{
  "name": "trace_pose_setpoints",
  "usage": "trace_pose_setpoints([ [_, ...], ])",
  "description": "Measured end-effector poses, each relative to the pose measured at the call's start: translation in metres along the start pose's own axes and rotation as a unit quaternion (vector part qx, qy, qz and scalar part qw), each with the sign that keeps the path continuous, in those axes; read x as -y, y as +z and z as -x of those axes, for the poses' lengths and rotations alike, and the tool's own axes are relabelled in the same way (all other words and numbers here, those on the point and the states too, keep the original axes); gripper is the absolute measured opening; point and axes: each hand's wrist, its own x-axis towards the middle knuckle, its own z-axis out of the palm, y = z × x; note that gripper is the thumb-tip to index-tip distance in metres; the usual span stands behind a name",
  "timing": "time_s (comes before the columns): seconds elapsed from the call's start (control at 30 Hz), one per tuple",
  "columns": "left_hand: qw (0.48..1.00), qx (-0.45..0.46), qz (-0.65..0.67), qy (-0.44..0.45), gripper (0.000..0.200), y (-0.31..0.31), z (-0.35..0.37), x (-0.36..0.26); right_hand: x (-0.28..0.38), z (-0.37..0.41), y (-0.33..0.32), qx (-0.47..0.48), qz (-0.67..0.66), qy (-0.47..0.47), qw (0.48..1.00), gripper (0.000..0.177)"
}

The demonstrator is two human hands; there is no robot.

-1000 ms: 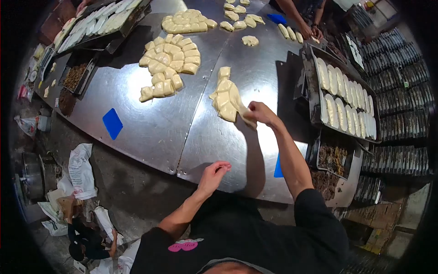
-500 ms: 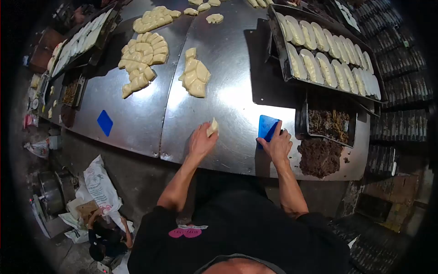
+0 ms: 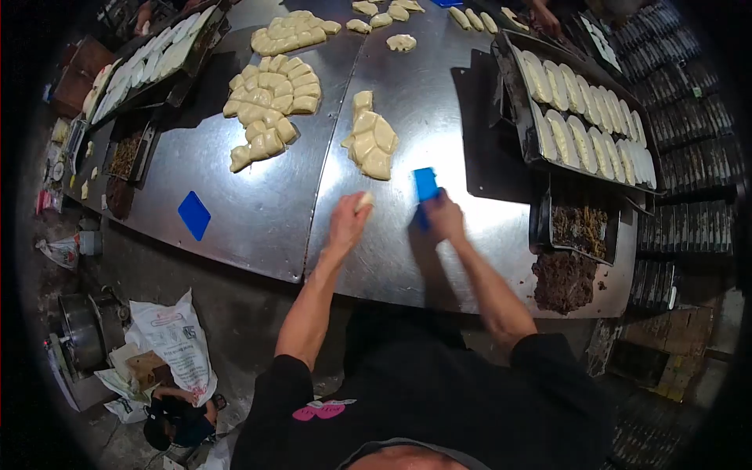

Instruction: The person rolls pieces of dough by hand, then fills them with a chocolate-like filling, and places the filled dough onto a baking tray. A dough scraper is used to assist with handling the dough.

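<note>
In my left hand (image 3: 345, 223) is a small piece of pale dough (image 3: 363, 201), its tip showing past the curled fingers. My right hand (image 3: 444, 217), slightly blurred, grips a blue dough scraper (image 3: 425, 184) raised over the steel table (image 3: 376, 266). Just beyond both hands lies a clump of cut dough pieces (image 3: 372, 141). A larger spread of cut dough (image 3: 274, 90) sits farther left. Another blue scraper (image 3: 194, 215) lies flat at the left, apart from my hands.
At the right, a tray of shaped dough pieces (image 3: 576, 157) stands above a pan of brown filling (image 3: 580, 231), with a brown mound (image 3: 564, 280) near the table edge. Another loaded tray (image 3: 153, 66) is far left. A person (image 3: 184, 419) crouches beside white sacks (image 3: 174, 337).
My right hand has lifted the blue scraper from the table and brought it left, closer to my left hand. The view has shifted slightly. My left hand still holds the dough piece.
</note>
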Motion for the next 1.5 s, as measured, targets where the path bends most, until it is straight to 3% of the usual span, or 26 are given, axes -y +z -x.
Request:
trace_pose_setpoints([
  [0.07, 0.995, 0.048, -0.046, 0.074, 0.033, -0.004, 0.0, -0.005, 0.042, 0.038, 0.033, 0.076, 0.026, -0.149, 0.986, 0.026],
  [0.17, 0.994, 0.066, -0.055, 0.062, 0.033, -0.021, 0.006, -0.005, 0.012, -0.033, 0.014, 0.031, -0.057, -0.19, 0.98, 0.028],
  [0.27, 0.993, 0.063, -0.052, 0.087, 0.033, -0.021, 0.016, -0.004, 0.041, -0.172, -0.058, -0.101, 0.168, -0.171, 0.966, 0.027],
  [0.33, 0.995, 0.037, -0.06, 0.076, 0.033, -0.02, 0.018, -0.011, 0.05, -0.228, -0.077, -0.072, 0.197, -0.155, 0.965, 0.025],
  [0.37, 0.995, 0.041, -0.063, 0.072, 0.033, -0.019, 0.019, -0.008, 0.049, -0.237, -0.084, -0.039, 0.19, -0.222, 0.956, 0.029],
  [0.4, 0.998, 0.031, -0.029, 0.045, 0.033, -0.017, 0.017, -0.005, 0.042, -0.232, -0.078, -0.036, 0.187, -0.217, 0.957, 0.029],
  [0.47, 0.999, 0.034, 0.012, 0.015, 0.033, -0.011, 0.015, -0.003, 0.024, -0.197, -0.073, 0.119, 0.154, -0.274, 0.942, 0.029],
  [0.53, 0.98, 0.047, 0.133, -0.137, 0.032, -0.005, 0.007, -0.006, 0.022, -0.114, -0.054, 0.227, 0.101, -0.134, 0.959, 0.033],
  [0.67, 0.998, 0.034, 0.009, 0.049, 0.029, 0.018, 0.007, -0.015, 0.018, 0.017, -0.006, 0.192, 0.064, -0.113, 0.973, 0.04],
  [0.7, 0.989, 0.128, 0.069, -0.04, 0.03, 0.014, 0.008, -0.019, 0.006, 0.019, -0.012, 0.168, -0.016, -0.095, 0.981, 0.039],
  [0.8, 0.959, 0.159, 0.205, -0.114, 0.033, 0.006, 0.023, -0.026, -0.066, -0.005, -0.05, 0.094, -0.145, 0.042, 0.984, 0.039],
  [0.83, 0.914, 0.156, 0.334, -0.173, 0.03, 0.005, 0.027, -0.03, -0.115, -0.028, -0.052, 0.04, -0.202, 0.013, 0.978, 0.032],
  [0.87, 0.914, 0.159, 0.329, -0.178, 0.03, 0.001, 0.029, -0.035, -0.126, -0.033, -0.072, 0.07, -0.232, -0.022, 0.97, 0.037],
  [0.9, 0.895, 0.172, 0.374, -0.172, 0.03, -0.002, 0.027, -0.041, -0.123, -0.03, -0.089, 0.002, 0.027, 0.004, 1.0, 0.04],
  [0.93, 0.873, 0.186, 0.421, -0.164, 0.03, -0.004, 0.028, -0.049, -0.101, -0.02, -0.098, -0.035, 0.168, 0.068, 0.983, 0.048],
  [1.0, 0.864, 0.195, 0.442, -0.145, 0.028, -0.001, 0.029, -0.072, -0.061, 0.01, -0.099, -0.155, 0.198, -0.126, 0.96, 0.052],
  [1.03, 0.853, 0.224, 0.446, -0.153, 0.027, -0.002, 0.03, -0.083, -0.066, 0.004, -0.068, -0.053, -0.052, -0.066, 0.995, 0.053],
  [1.07, 0.843, 0.25, 0.448, -0.159, 0.026, -0.001, 0.03, -0.09, -0.004, 0.045, -0.089, 0.042, -0.114, -0.029, 0.992, 0.046],
  [1.1, 0.842, 0.26, 0.447, -0.156, 0.026, 0.004, 0.03, -0.093, 0.006, 0.056, -0.076, 0.093, -0.241, -0.139, 0.956, 0.041],
  [1.13, 0.861, 0.21, 0.449, -0.116, 0.024, 0.012, 0.03, -0.097, 0.016, 0.067, -0.058, 0.108, -0.287, -0.133, 0.942, 0.037],
  [1.2, 0.878, 0.152, 0.447, -0.073, 0.024, 0.01, 0.028, -0.111, 0.054, 0.095, -0.057, -0.004, -0.319, -0.121, 0.94, 0.031],
  [1.27, 0.976, -0.027, 0.216, 0.021, 0.03, 0.002, 0.031, -0.131, 0.078, 0.111, -0.046, -0.037, -0.413, -0.093, 0.905, 0.031],
  [1.33, 0.963, -0.101, 0.23, 0.092, 0.032, 0.014, 0.033, -0.137, 0.105, 0.127, -0.037, -0.162, -0.413, -0.065, 0.894, 0.027],
  [1.4, 0.957, -0.08, 0.215, 0.175, 0.033, 0.018, 0.041, -0.144, 0.118, 0.125, -0.04, -0.23, -0.458, -0.053, 0.857, 0.033],
  [1.47, 0.945, -0.096, 0.225, 0.216, 0.033, 0.012, 0.036, -0.157, 0.114, 0.111, -0.054, -0.095, -0.659, -0.01, 0.746, 0.033],
  [1.5, 0.95, -0.099, 0.264, 0.135, 0.034, 0.007, 0.033, -0.17, 0.12, 0.105, -0.061, -0.083, -0.678, -0.013, 0.73, 0.037],
])
